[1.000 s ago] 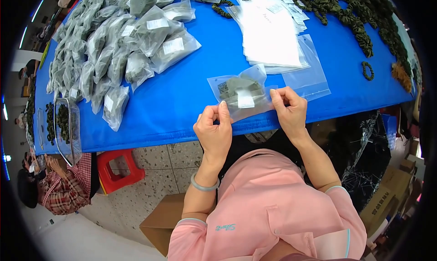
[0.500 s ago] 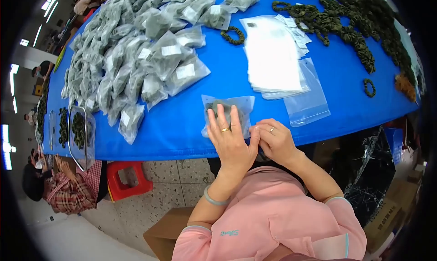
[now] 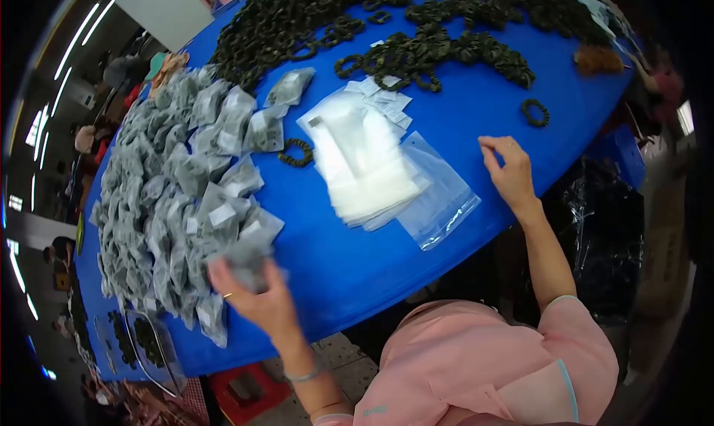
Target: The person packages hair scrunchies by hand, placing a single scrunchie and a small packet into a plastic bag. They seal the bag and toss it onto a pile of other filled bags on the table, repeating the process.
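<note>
My left hand is at the near edge of the bag pile, smeared by motion. Between its thumb and fingers is a filled frosted plastic bag, also blurred. Over the right part of the table hangs my right hand, its thumb and index finger apart and nothing in them. Left of it lie a clear empty plastic bag and a stack of white frosted bags. A dark green scrunchie rests beyond my right hand, and another scrunchie sits beside the stack.
A large pile of filled bags covers the table's left side. Dark green scrunchies are heaped at the back, near small printed slips. A wire basket stands at the left edge. A red stool is below the blue table.
My left hand has carried the filled bag left to the pile. My right hand has come away from it and moved right. The view has turned and shifted.
</note>
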Tool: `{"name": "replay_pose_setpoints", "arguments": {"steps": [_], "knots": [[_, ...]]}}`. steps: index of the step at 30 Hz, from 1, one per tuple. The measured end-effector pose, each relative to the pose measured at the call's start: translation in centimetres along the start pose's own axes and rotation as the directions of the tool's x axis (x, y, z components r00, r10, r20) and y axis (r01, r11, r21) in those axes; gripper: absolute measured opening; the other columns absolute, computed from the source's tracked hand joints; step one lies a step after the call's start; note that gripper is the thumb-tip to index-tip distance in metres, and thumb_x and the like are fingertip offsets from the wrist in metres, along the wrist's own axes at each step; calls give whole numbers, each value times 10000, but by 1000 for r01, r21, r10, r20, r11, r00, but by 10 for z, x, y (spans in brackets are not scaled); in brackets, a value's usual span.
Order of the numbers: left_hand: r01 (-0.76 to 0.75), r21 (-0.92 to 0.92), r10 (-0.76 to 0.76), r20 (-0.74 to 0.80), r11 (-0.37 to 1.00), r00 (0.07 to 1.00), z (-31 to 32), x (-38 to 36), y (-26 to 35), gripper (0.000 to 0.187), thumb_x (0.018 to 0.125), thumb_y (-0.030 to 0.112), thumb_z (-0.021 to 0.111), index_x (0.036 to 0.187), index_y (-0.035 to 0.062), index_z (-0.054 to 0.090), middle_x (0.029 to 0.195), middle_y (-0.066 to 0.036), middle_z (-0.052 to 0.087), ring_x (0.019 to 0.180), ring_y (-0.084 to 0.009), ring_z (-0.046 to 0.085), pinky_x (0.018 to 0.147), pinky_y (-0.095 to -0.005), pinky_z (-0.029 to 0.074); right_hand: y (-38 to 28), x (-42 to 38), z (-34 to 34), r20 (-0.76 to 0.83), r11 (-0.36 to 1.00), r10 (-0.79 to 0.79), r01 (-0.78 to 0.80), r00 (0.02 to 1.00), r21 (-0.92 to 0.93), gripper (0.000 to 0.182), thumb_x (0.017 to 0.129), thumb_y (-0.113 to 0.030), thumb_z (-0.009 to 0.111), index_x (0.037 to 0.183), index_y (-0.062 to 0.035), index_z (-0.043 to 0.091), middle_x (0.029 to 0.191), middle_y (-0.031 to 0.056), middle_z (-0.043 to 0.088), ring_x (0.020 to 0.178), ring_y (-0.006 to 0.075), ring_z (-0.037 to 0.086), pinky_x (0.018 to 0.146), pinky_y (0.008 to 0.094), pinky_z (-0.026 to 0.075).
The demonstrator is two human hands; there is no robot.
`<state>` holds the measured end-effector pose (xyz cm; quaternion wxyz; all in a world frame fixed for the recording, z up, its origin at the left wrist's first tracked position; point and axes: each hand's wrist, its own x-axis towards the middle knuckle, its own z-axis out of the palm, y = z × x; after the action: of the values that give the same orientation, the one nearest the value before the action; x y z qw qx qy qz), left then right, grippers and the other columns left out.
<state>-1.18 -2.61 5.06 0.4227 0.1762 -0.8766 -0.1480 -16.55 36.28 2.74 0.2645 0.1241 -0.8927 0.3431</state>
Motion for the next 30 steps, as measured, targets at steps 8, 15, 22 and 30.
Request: {"name": "replay_pose_setpoints", "arguments": {"steps": [8,15,22,30], "knots": [[442,509,-444,-125,739,887,-7,146,-216,666,908,421,668,1435,82,445,1453,-209,448,1317,-401,445,1066,-499,394,166,44,-25,-233,678,-190,-44,954,-734,202,868,-121,671,1058,-58,701,1063,60,675,921,246,610,837,334,506],[36,554,134,-263,832,955,31,150,-139,576,924,416,645,1367,67,528,1402,-201,505,1281,-380,473,1040,-498,395,97,96,46,58,969,-125,134,990,-206,165,861,-161,677,996,-68,698,967,41,671,890,235,613,814,334,511],[-337,-89,348,166,937,923,126,75,100,719,768,306,795,1324,-43,501,1192,-194,596,1047,-325,585,901,-388,507,13,125,167,196,946,-266,295,944,-137,137,838,-90,653,966,-69,696,962,47,677,862,246,622,768,348,530],[124,63,-134,663,990,736,173,90,67,534,861,167,668,1346,-1,518,1321,-223,537,1064,-331,582,913,-389,497,15,134,195,275,903,-191,278,942,-327,196,815,-66,618,995,-59,694,995,49,688,861,260,633,738,355,554]]}}
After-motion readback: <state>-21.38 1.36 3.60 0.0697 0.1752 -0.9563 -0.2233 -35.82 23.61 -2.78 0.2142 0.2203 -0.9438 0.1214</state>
